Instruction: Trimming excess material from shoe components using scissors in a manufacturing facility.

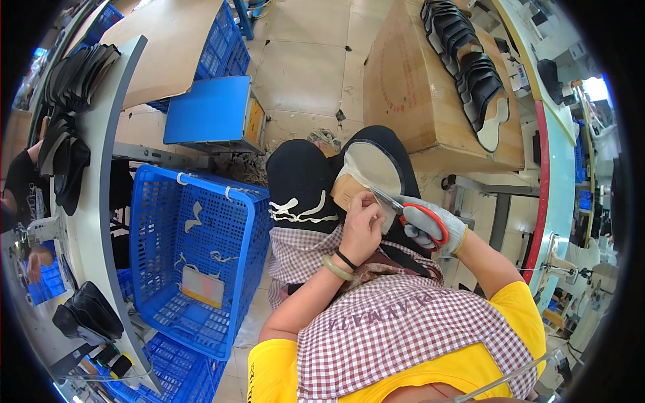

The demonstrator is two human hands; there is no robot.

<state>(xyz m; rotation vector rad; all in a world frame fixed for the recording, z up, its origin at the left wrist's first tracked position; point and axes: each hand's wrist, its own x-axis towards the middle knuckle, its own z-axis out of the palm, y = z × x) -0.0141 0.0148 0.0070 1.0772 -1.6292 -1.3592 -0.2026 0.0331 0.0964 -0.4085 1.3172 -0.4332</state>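
A shoe upper [376, 164] lies across my right thigh, black outside with a pale beige lining and a tan patch near my fingers. The fingers of my left hand [363, 227] are closed on its near edge; that wrist wears a bangle and a black band. In my right hand [422, 220], which has a grey-white glove, is a pair of scissors [385, 197] with red handles. Their blades point up and left over the upper, close to my left fingertips. Pale trimmed strips [295, 212] lie on my left thigh.
At my left stands a blue plastic crate [228, 269] with a few scraps inside, beside a grey-white bench [114, 148] bearing stacked black pieces. A cardboard box [430, 101] at the far right carries a row of shoe uppers [478, 87]. A blue-topped stool [208, 111] stands ahead.
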